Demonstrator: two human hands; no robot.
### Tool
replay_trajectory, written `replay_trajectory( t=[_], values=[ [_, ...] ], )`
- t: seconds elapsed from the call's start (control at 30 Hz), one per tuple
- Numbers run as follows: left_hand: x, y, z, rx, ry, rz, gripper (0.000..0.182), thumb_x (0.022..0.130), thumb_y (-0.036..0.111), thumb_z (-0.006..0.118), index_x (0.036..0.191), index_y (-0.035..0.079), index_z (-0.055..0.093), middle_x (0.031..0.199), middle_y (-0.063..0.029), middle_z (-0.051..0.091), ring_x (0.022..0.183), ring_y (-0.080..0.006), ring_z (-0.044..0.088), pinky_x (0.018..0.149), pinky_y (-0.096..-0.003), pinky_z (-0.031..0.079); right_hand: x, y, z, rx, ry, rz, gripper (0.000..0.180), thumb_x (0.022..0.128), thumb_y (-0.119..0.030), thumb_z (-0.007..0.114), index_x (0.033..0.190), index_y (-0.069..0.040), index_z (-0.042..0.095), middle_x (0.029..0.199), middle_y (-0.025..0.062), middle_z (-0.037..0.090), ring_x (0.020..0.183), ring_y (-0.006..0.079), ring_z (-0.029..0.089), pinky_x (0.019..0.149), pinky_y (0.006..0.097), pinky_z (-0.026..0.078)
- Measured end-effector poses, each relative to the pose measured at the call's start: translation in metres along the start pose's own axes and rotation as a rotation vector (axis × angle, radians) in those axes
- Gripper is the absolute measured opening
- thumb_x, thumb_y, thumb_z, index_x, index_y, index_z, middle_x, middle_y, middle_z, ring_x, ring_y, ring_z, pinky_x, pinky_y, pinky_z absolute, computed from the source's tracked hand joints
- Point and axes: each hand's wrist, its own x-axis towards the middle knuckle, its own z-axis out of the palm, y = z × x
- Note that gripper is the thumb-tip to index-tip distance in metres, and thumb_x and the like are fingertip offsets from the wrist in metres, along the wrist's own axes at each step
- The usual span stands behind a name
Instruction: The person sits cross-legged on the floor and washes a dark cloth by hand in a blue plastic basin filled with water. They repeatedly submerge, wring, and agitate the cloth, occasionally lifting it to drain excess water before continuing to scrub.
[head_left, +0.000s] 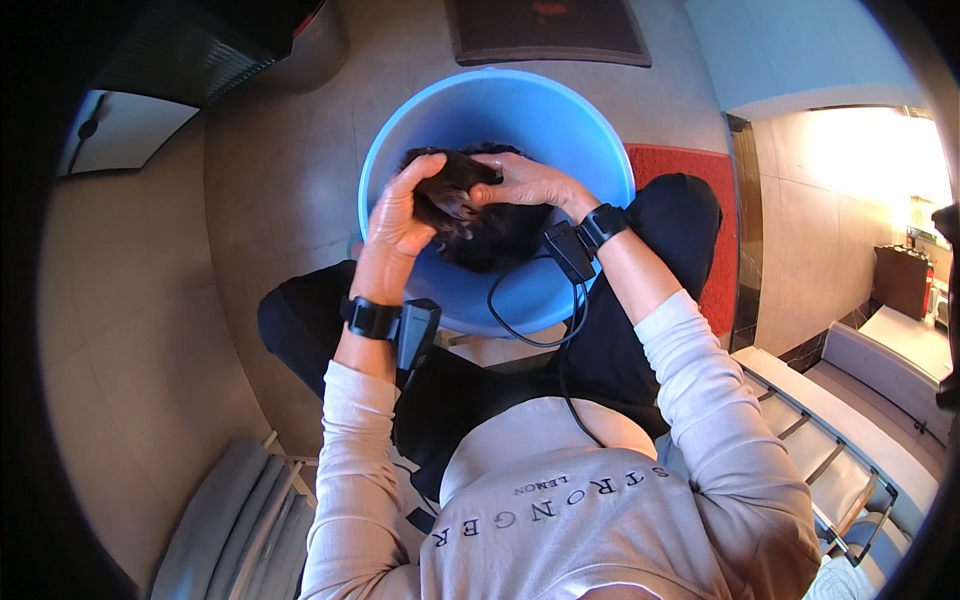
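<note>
A blue plastic tub (570, 112) stands on the floor between the person's knees. In it lies a dark brown to black shaggy bundle (487, 240); whether it is fur, feathers or cloth I cannot tell. My left hand (401, 214) grips the bundle's left side, its fingers partly hidden. From the right, my right hand (525, 181) holds the upper part of the bundle, its thumb and fingers spread across the dark surface. Both wrists wear black straps with box-shaped devices, and a black cable loops over the tub's near rim.
A red mat (712, 262) lies right of the tub, partly behind the right knee. Beyond the tub is a dark doormat (551, 34). A metal-framed rack (817, 442) stands at the lower right. Grey folded cushions or panels (217, 517) are at the lower left.
</note>
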Motion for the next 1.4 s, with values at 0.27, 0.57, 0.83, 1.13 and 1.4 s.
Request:
replay_trajectory(
  t=[0.27, 0.57, 0.83, 1.13, 1.4],
  values=[
    [-0.004, 0.021, -0.025, 0.294, 0.151, 0.312, 0.018, 0.080, -0.003, 0.060, 0.093, 0.008, 0.056, 0.093, -0.0101, 0.062, 0.088, -0.0222, 0.064, 0.077, -0.0344, 0.058, 0.000, 0.000, -0.008, 0.434, 0.358, -0.076, 0.039, 0.078, -0.008, 0.067, 0.116, -0.003, 0.061, 0.116, 0.0090, 0.061, 0.111, 0.0181, 0.056, 0.102, 0.0303, 0.040],
    [0.027, -0.021, -0.015, -0.154, -0.021, 0.010, 0.024, 0.095, 0.032, 0.055, 0.081, 0.012, 0.058, 0.075, -0.0027, 0.056, 0.073, -0.0149, 0.056, 0.061, -0.0284, 0.045, -0.007, -0.098, 0.055, -0.243, 0.298, -0.283, 0.022, 0.079, -0.018, 0.067, 0.098, -0.007, 0.064, 0.097, 0.0084, 0.061, 0.098, 0.0236, 0.060, 0.092, 0.0325, 0.048],
    [0.049, -0.072, -0.007, -0.075, 0.259, -0.057, 0.024, 0.095, 0.026, 0.049, 0.102, 0.005, 0.060, 0.094, -0.0089, 0.063, 0.083, -0.0211, 0.062, 0.068, -0.0362, 0.053, 0.009, -0.044, 0.047, -0.317, 0.883, 0.107, 0.017, 0.084, -0.018, 0.059, 0.077, -0.005, 0.067, 0.082, 0.0183, 0.067, 0.075, 0.0356, 0.065, 0.065, 0.0419, 0.053],
    [0.030, -0.047, 0.010, 0.135, 0.259, -0.021, 0.040, 0.094, 0.036, 0.057, 0.113, 0.002, 0.061, 0.101, -0.0098, 0.065, 0.092, -0.0211, 0.063, 0.077, -0.0343, 0.052, 0.010, -0.037, 0.052, -0.275, 0.954, -0.220, 0.025, 0.089, -0.021, 0.059, 0.077, 0.001, 0.063, 0.071, 0.0217, 0.062, 0.069, 0.0405, 0.062, 0.058, 0.0410, 0.050],
    [0.016, 0.001, -0.007, 0.875, -0.067, 0.338, 0.026, 0.085, 0.015, 0.065, 0.105, -0.001, 0.064, 0.091, -0.0051, 0.066, 0.080, -0.0123, 0.061, 0.073, -0.0254, 0.050, 0.008, -0.017, -0.008, 0.002, 0.383, -0.093, 0.067, 0.078, -0.063, 0.067, 0.107, -0.003, 0.066, 0.090, 0.0086, 0.066, 0.085, 0.0176, 0.059, 0.076, 0.0314, 0.047]
  ],
)
